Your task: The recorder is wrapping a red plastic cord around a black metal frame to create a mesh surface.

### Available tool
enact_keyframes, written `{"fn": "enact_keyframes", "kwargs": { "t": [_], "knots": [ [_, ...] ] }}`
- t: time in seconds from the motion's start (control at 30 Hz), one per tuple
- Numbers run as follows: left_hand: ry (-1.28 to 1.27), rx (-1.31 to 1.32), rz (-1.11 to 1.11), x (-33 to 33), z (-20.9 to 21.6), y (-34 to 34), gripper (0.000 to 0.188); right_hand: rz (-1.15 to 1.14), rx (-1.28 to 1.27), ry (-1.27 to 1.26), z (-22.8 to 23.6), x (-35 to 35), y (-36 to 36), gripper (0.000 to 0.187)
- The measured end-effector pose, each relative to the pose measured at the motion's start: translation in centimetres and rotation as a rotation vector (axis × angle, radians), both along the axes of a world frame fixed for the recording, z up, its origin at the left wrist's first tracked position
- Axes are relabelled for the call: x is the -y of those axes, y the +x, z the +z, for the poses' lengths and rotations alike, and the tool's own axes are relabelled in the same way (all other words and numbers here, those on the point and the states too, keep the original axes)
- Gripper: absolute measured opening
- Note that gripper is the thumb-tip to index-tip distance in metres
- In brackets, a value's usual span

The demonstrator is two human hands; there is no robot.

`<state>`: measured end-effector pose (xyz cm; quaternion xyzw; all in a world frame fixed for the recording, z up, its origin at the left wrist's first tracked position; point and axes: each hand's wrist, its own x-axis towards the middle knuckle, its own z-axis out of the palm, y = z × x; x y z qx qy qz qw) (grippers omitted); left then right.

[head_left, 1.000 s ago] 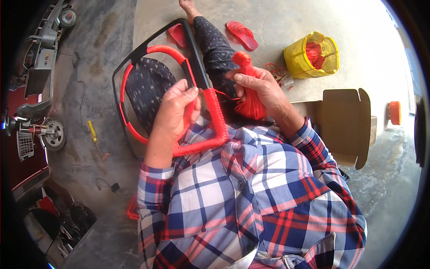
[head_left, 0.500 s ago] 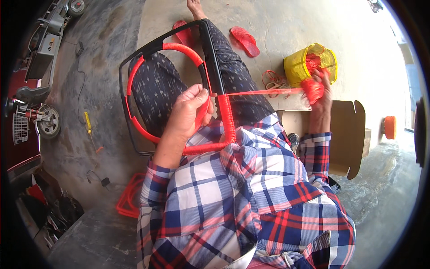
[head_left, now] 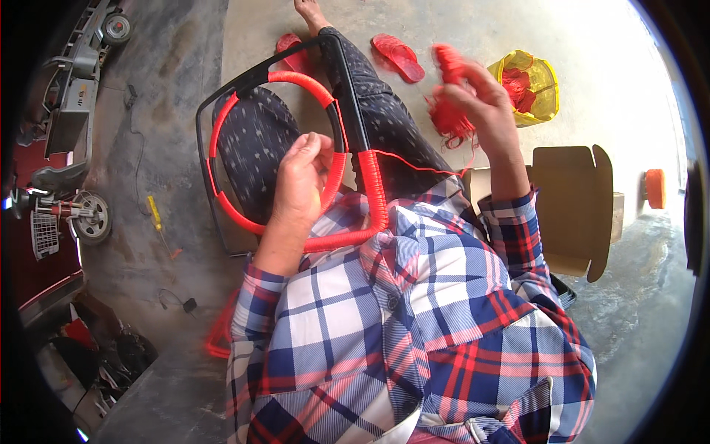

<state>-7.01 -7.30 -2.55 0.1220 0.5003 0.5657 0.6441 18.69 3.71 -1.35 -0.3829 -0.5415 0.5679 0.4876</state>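
A black rectangular frame rests over my lap, with a round ring inside it partly wrapped in red strip. Tight red wrapping also covers its near right corner and near side. My left hand is closed on the ring's right part, fingertips partly hidden. Out to the front right, my right hand grips a loose bundle of red plastic strip, blurred by motion. From the frame's right bar a thin red strand runs slack toward my right forearm.
A yellow mesh basket holding red strip stands beyond my right hand. Red slippers lie ahead. An open cardboard box sits at my right. On the left are a yellow-handled screwdriver, a red basket and wheeled vehicles.
My right hand has swung forward and left, away from the basket, with the red bundle. The strand, taut before, now hangs slack. My left hand shifted slightly on the ring.
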Motion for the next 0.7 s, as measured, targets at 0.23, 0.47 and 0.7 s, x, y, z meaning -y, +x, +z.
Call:
{"fn": "enact_keyframes", "kwargs": {
  "t": [0.23, 0.47, 0.7],
  "knots": [
    [0.114, 0.277, -0.082, -0.1, 1.8, 0.2, 0.044, 0.321, 0.569, 0.94, 3.9, 3.5, -8.0, 0.036],
    [0.201, 0.221, -0.04, 1.8, -1.3, -1.8, 0.033, 0.387, -0.217, -0.267, 0.1, 3.4, -6.1, 0.009],
    [0.371, -0.095, -0.106, 2.8, -0.4, -0.4, 0.043, 0.89, -0.023, -0.566, -2.9, 4.3, -5.5, 0.012]
  ]
}}
